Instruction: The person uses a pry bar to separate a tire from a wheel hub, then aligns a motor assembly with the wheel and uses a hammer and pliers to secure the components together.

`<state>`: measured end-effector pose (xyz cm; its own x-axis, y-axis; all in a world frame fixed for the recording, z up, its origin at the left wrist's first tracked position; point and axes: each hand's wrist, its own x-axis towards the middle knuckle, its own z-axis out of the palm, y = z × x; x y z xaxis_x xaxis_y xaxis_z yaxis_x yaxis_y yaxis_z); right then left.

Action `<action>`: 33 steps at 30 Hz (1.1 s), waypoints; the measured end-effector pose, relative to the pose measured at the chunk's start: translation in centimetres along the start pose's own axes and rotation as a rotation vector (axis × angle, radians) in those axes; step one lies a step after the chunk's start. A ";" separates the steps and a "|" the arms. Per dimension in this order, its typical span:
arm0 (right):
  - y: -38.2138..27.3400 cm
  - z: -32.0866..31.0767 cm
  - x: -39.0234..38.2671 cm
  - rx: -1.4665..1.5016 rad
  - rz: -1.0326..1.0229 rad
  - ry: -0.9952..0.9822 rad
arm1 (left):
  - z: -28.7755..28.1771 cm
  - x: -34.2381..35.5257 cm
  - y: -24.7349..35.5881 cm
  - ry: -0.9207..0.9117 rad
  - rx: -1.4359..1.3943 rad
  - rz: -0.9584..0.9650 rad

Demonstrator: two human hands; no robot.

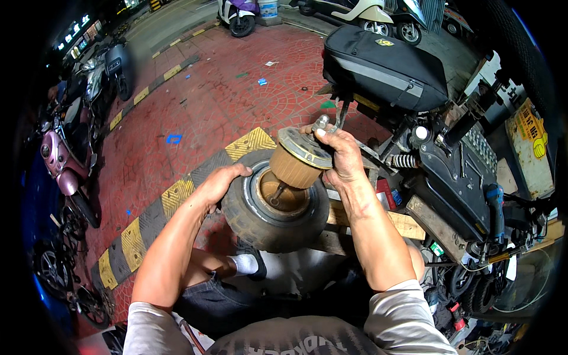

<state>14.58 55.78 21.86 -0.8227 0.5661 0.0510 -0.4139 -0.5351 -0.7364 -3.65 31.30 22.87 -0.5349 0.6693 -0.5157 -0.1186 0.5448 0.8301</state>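
Observation:
A small scooter wheel with a black tire (266, 231) rests tilted in front of me, its hub open to show a brown inside with a dark part in it. My left hand (222, 186) grips the tire's left side, fingers curled on its edge. Above the hub, my right hand (337, 157) holds a round metal cover (302, 148) with a brown cylinder (293, 171) under it, a silver bolt or shaft end (321, 122) sticking up by my thumb. Wooden boards (402, 223) lie under and right of the wheel.
A scooter with a black bag (384, 71) and a blue power tool (494, 213) on its deck stands right. A pink scooter (62, 157) is parked left, others (376, 23) at the back. A yellow-black curb strip (136, 248) crosses red paving (177, 106). Loose tires (473, 293) sit lower right.

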 end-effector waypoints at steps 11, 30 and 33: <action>-0.4 -0.1 0.3 0.005 -0.011 -0.050 | 0.1 1.0 1.8 -0.106 -0.266 -0.168; 0.5 -1.6 -1.3 -0.250 0.073 0.110 | 3.2 1.7 3.6 -0.082 -0.320 -0.113; -10.6 -2.2 -1.6 -1.389 -0.232 0.119 | 2.8 1.6 2.1 -0.058 -0.357 -0.204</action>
<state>21.13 61.89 28.11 -0.7237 0.6409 0.2560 0.2395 0.5811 -0.7778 -2.36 34.94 23.21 -0.4238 0.5987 -0.6797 -0.5050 0.4668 0.7260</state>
